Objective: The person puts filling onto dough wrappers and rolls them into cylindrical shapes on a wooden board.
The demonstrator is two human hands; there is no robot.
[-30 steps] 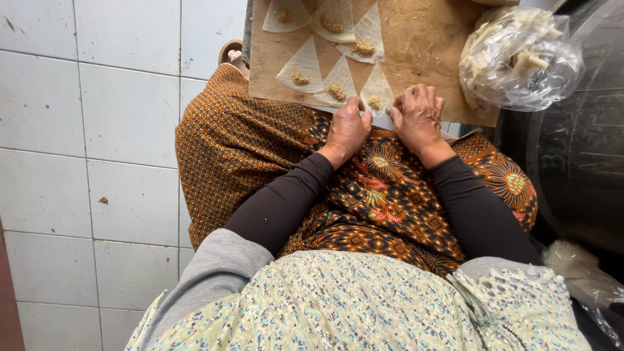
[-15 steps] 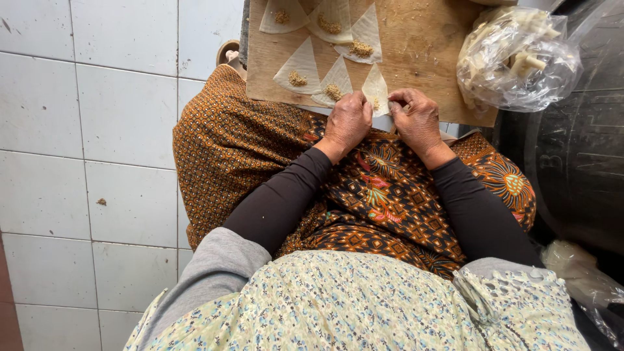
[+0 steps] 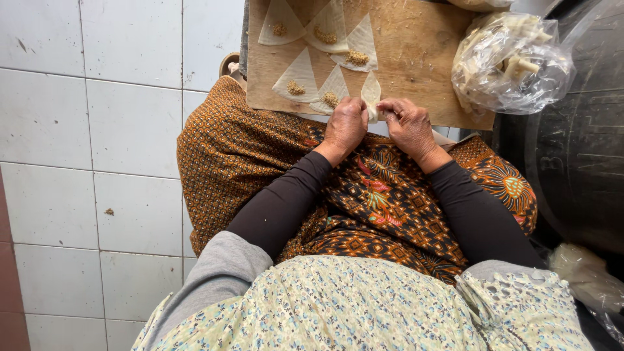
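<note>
My left hand [image 3: 346,123] and my right hand [image 3: 407,125] meet at the near edge of a wooden board [image 3: 416,58] and together pinch a pale triangular dough wrapper [image 3: 371,91], folding its lower end between the fingers. Several more triangular wrappers [image 3: 298,77] lie flat on the board to the left, each with a small heap of brownish filling [image 3: 296,88] on it. Both forearms wear dark sleeves over a brown patterned cloth on my lap [image 3: 377,195].
A clear plastic bag [image 3: 510,62] holding pale rolled pieces sits on the board's right end. A large dark round vessel [image 3: 578,169] stands at the right, with another plastic bag [image 3: 588,279] below it. White floor tiles [image 3: 97,143] spread to the left.
Both hands have drawn closer together and lifted one wrapper off the board's near edge, folding it between the fingers. The view has shifted slightly.
</note>
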